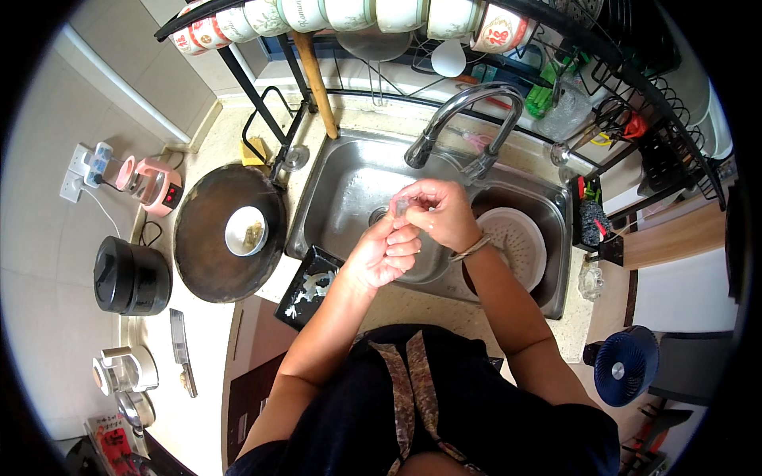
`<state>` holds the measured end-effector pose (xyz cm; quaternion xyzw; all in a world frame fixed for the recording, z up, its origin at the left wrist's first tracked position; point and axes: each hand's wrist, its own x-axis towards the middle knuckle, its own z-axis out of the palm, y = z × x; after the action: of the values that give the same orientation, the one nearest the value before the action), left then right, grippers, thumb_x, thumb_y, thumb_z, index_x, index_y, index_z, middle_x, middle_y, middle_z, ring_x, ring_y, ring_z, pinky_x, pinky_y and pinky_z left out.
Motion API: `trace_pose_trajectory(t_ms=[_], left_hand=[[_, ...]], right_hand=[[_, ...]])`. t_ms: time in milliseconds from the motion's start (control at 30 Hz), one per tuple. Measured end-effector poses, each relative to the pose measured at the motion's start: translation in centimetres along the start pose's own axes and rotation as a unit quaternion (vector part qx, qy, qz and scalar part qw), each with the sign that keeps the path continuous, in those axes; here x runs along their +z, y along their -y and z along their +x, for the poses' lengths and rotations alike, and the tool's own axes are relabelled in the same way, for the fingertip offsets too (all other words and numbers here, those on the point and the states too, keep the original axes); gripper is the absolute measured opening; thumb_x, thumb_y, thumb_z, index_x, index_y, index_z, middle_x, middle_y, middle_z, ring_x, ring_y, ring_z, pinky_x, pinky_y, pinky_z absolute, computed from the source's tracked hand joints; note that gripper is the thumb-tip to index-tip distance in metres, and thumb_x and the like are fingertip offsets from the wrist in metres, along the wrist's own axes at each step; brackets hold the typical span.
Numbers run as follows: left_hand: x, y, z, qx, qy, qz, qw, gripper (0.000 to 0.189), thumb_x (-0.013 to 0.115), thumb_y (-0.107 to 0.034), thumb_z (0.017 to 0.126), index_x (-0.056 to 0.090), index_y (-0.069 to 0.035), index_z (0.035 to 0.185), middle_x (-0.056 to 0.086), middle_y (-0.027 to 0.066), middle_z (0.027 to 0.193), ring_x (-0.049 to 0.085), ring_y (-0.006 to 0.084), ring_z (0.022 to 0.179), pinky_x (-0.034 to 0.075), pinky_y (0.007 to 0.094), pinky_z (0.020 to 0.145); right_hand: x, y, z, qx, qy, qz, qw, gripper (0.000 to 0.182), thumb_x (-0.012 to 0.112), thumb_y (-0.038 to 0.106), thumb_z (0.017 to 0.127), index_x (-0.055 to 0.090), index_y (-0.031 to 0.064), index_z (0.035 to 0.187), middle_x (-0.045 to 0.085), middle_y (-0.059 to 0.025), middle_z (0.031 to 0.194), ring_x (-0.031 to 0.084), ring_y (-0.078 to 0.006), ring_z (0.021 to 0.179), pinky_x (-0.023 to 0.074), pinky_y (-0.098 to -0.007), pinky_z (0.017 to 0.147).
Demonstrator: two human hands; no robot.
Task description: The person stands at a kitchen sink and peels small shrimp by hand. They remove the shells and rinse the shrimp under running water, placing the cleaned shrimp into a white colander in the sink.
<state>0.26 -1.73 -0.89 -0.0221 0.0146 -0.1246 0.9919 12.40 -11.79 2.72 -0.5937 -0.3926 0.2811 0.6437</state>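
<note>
Both hands are raised over the stainless steel double sink (357, 163), their fingertips together. Between them they pinch a small, pale, translucent piece of food (402, 206), which looks like a shrimp; the fingers cover much of it. My left hand (387, 250) grips from below with its fingers curled. My right hand (443, 214) is wet and meets it from the right. A black rectangular tray (292, 291) beside my left forearm bears several whitish, translucent pieces (315, 285). In the right basin stands a white colander (533, 229), partly hidden by my right forearm.
The chrome faucet (464, 98) arches just beyond my hands. At left, a white bowl (235, 229) with brownish bits rests on a round wooden board (202, 256). A cleaver (178, 342) lies on the left counter. Overhead runs a black rack (565, 30) with several cups.
</note>
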Motion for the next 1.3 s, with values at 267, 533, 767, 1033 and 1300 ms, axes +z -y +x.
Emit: trace_pose_trajectory(t_ms=[267, 533, 767, 1033, 1300], left_hand=[[1.9, -1.4, -0.2, -0.065, -0.053, 0.2, 0.976, 0.032, 0.038, -0.04, 0.098, 0.049, -0.01, 0.093, 0.045, -0.0011, 0.069, 0.04, 0.0073, 0.051, 0.033, 0.0191, 0.041], [2.8, 1.2, 1.2, 0.31, -0.264, 0.826, 0.389, 0.019, 0.05, -0.015, 0.092, 0.048, -0.001, 0.105, 0.059, 0.0179, 0.08, 0.059, 0.0327, 0.067, 0.046, 0.0413, 0.06], [1.2, 0.5, 0.7, 0.249, -0.224, 0.731, 0.594, 0.022, 0.043, -0.024, 0.098, 0.048, -0.004, 0.091, 0.051, 0.0076, 0.066, 0.05, 0.0235, 0.058, 0.039, 0.031, 0.053], [2.1, -0.4, -1.0, 0.097, -0.022, 0.309, 0.946, 0.034, 0.044, -0.039, 0.097, 0.051, -0.007, 0.09, 0.036, -0.0052, 0.065, 0.031, 0.0058, 0.055, 0.028, 0.0203, 0.051], [2.1, 0.1, -0.4, 0.189, -0.144, 0.489, 0.839, 0.038, 0.047, -0.042, 0.095, 0.056, -0.006, 0.085, 0.039, -0.0057, 0.064, 0.03, 0.0047, 0.056, 0.027, 0.0199, 0.051]], right_hand=[[-2.2, -0.4, 0.4, 0.012, -0.007, -0.081, 0.997, 0.01, 0.061, 0.0, 0.075, 0.065, -0.003, 0.084, 0.066, -0.0044, 0.075, 0.059, -0.0061, 0.067, 0.0472, -0.0215, 0.059], [-0.3, 1.3, 0.4, -0.006, -0.125, -0.287, 0.95, 0.012, 0.067, 0.013, 0.066, 0.064, 0.002, 0.069, 0.061, -0.0134, 0.06, 0.061, -0.0182, 0.054, 0.0462, -0.0286, 0.053], [-1.6, 1.3, 0.2, -0.001, -0.019, -0.203, 0.979, 0.004, 0.063, 0.001, 0.074, 0.061, -0.002, 0.077, 0.062, -0.0021, 0.067, 0.053, -0.0026, 0.062, 0.0423, -0.0204, 0.054], [-2.5, 1.6, -0.2, 0.033, 0.059, -0.04, 0.997, 0.01, 0.062, 0.0, 0.081, 0.064, -0.0045, 0.09, 0.067, -0.005, 0.086, 0.058, -0.0051, 0.073, 0.0475, -0.0201, 0.066], [-1.5, 2.3, -0.3, 0.066, 0.094, 0.051, 0.992, 0.017, 0.064, 0.006, 0.084, 0.065, -0.0028, 0.099, 0.064, -0.0006, 0.083, 0.058, -0.0051, 0.077, 0.0473, -0.0203, 0.069]])
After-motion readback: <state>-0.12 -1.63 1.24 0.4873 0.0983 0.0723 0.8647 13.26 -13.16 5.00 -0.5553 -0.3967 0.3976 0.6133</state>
